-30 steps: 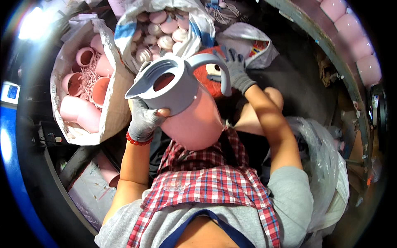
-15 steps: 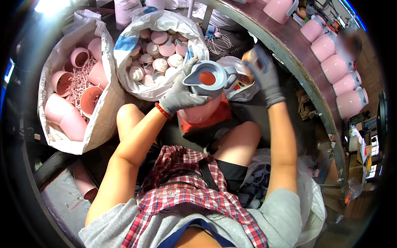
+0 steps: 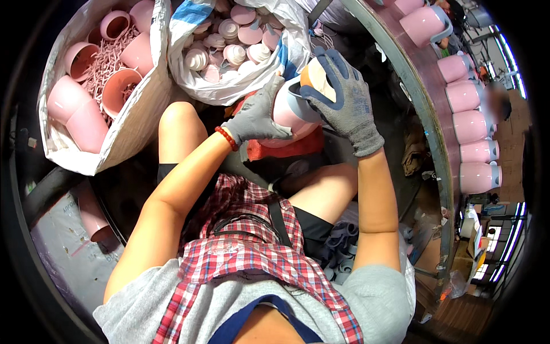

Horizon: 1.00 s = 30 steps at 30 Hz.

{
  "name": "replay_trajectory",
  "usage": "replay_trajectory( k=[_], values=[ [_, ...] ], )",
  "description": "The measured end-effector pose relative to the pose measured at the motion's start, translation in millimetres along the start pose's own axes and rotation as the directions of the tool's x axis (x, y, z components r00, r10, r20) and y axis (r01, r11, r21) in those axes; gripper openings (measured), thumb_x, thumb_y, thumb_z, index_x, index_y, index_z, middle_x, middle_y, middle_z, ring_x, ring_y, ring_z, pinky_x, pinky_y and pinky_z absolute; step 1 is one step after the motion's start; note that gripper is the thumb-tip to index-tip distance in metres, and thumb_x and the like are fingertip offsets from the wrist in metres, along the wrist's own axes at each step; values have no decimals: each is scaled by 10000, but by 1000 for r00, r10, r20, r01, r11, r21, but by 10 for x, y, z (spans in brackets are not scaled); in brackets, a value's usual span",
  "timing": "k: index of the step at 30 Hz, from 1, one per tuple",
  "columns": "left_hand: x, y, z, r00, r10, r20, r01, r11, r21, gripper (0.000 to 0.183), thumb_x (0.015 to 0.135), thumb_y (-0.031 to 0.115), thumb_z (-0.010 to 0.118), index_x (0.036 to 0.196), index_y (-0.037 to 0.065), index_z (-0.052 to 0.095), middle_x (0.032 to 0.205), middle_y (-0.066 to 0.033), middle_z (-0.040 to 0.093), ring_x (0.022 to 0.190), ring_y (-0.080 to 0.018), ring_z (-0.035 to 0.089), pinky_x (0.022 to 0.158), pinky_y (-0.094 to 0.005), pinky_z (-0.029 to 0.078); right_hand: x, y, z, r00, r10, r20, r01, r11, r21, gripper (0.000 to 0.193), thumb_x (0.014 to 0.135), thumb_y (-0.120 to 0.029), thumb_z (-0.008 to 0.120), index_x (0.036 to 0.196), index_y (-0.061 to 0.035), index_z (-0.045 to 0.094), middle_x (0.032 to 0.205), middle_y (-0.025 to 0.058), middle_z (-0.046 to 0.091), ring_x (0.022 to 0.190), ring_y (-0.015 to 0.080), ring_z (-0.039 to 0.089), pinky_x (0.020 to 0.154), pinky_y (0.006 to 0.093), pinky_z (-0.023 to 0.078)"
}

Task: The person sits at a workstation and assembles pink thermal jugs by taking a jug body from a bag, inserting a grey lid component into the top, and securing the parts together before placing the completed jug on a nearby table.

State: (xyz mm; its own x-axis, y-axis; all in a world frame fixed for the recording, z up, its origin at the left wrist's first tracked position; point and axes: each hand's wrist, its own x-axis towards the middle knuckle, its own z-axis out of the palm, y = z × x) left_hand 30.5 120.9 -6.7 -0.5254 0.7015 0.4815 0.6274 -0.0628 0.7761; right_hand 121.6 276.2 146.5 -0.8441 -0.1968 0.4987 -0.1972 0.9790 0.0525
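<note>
A pink jug [image 3: 293, 112] with a blue-grey spouted collar leans over to the right in front of me. My left hand [image 3: 259, 114], in a grey glove, grips its pink body from the left side. In my gloved right hand [image 3: 348, 103] is a rounded tan-and-cream block [image 3: 316, 81], held at the collar's mouth; its exact kind is unclear. The hand hides most of the collar and the handle. Beneath the jug is a red-topped support [image 3: 283, 149] between my knees.
A white sack [image 3: 134, 140] at left holds pink jug bodies and shredded paper. Beside it a white bag [image 3: 229, 94] holds pink and white lids. Blue-grey parts [image 3: 342, 243] lie by my right thigh. Finished-looking pink jugs [image 3: 480, 178] line the curved bench [image 3: 427, 123], with a person beyond.
The jug has gone from upright to tilted rightward. My right hand has come in from the right, bringing the block to the jug's mouth. The view has shifted too.
</note>
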Motion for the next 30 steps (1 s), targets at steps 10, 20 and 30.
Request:
replay_trajectory(
  k=[10, 20, 30],
  values=[
    [-469, 194, -536, 976, -193, -102, 146, 925, -350, 1111, 595, 368, 836, 1438, 3, 211, 1378, -138, 390, 1264, -207, 372, 1035, -332, 317, -304, 732, 747, 893, 446, -62, -307, 702, 642, 585, 862, -279, 654, 1306, 37, 444, 1337, 177, 469, 1219, 259, 462, 1023, 353, 365],
    [-1419, 728, -1168, 933, -197, -301, 60, 910, -409, 1061, 653, 398, 802, 1438, -3, 212, 1362, -131, 380, 1254, -199, 359, 1064, -333, 267, -251, 534, 1195, 967, 249, 60, -214, 656, 723, 618, 821, -304, 673, 1297, 8, 432, 1064, 134, 592, 882, 176, 535, 732, 264, 388],
    [-1723, 943, -1487, 941, -226, -252, 162, 955, -249, 1034, 641, 371, 827, 1421, 29, 239, 1423, -119, 303, 1285, -240, 340, 1065, -390, 296, -99, -356, 12, 828, 113, 550, -561, 208, 801, 177, 902, -114, 569, 1045, -14, 590, 735, 39, 630, 552, 53, 545, 458, 187, 392]
  ],
)
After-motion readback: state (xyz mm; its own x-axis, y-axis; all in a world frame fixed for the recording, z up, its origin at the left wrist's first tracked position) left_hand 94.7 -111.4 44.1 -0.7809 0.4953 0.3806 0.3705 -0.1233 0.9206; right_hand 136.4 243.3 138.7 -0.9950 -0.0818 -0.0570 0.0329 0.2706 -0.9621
